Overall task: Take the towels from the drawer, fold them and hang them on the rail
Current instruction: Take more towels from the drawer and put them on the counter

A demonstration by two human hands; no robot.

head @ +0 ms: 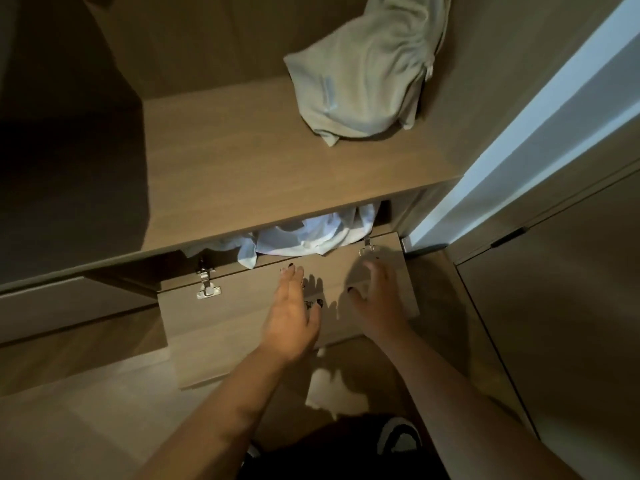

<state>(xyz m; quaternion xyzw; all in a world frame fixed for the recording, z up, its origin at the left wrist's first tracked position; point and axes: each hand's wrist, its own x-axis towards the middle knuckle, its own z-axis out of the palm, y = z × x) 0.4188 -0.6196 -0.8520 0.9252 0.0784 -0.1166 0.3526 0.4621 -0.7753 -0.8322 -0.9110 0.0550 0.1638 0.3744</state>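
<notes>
Left hand and right hand over open flap, each grip wide, holding nothing. Towels bunched inside drawer (behind flap's hinged edge); another towel at shelf's far right corner.

Home wardrobe interior, wooden shelf, hinged drawer flap, crumpled towels

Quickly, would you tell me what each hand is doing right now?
Left hand: open, holding nothing, above the flap door.
Right hand: open, fingers loosely curled, holding nothing.
</notes>
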